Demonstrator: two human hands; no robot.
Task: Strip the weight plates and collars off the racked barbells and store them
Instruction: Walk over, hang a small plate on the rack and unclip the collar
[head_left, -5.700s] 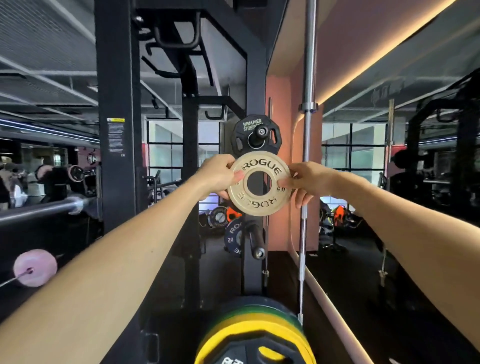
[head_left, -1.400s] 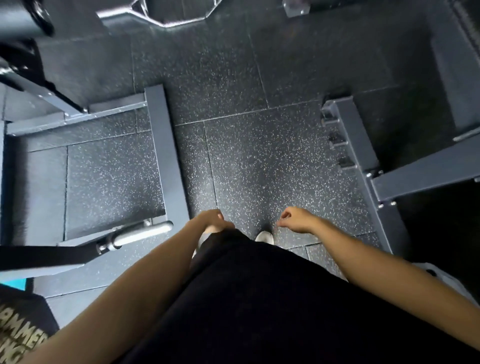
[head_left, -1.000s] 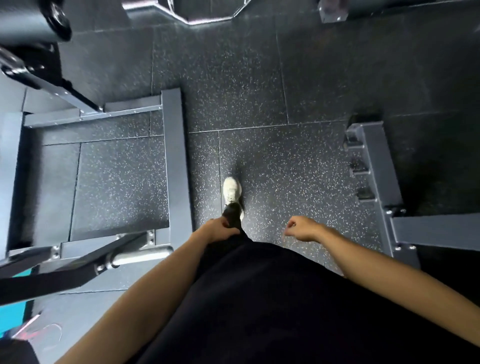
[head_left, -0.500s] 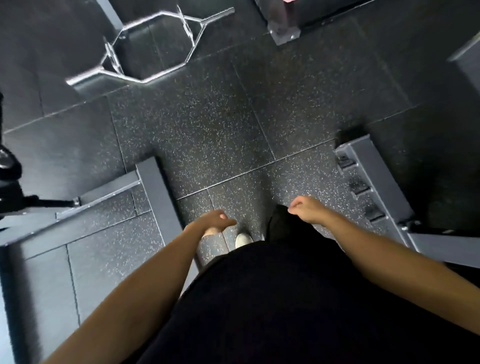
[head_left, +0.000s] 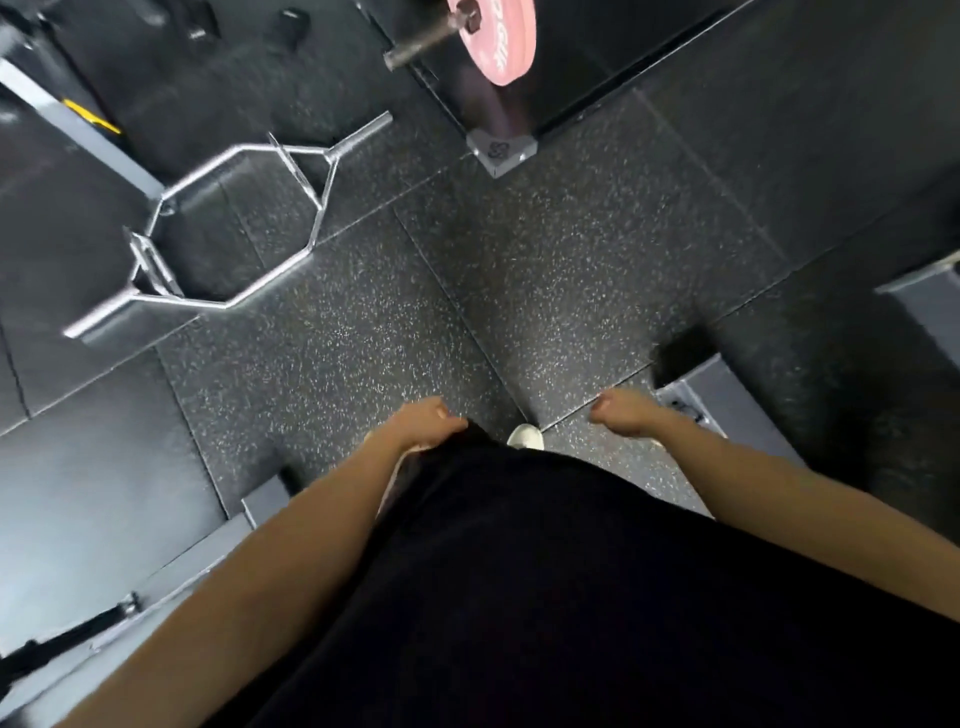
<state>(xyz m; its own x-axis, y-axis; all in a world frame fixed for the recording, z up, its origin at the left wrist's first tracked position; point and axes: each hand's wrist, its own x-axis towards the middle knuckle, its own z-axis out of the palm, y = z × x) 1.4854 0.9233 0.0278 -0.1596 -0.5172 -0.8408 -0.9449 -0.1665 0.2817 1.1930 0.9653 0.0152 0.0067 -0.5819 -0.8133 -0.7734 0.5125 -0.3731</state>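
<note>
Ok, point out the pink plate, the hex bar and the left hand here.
pink plate (head_left: 501, 39), head view, on its flat face.
hex bar (head_left: 270, 278), head view, on the near side of its frame.
left hand (head_left: 423, 422), head view, on its back.

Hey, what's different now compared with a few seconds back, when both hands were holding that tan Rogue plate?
The small tan plate is gone from view and both hands hold nothing: the left hand and right hand hang loosely curled at the waist. The view has swung from the rack down to the speckled rubber floor, and a silver hex trap bar and pink weight plate on a bar sleeve have come into sight ahead.
</note>
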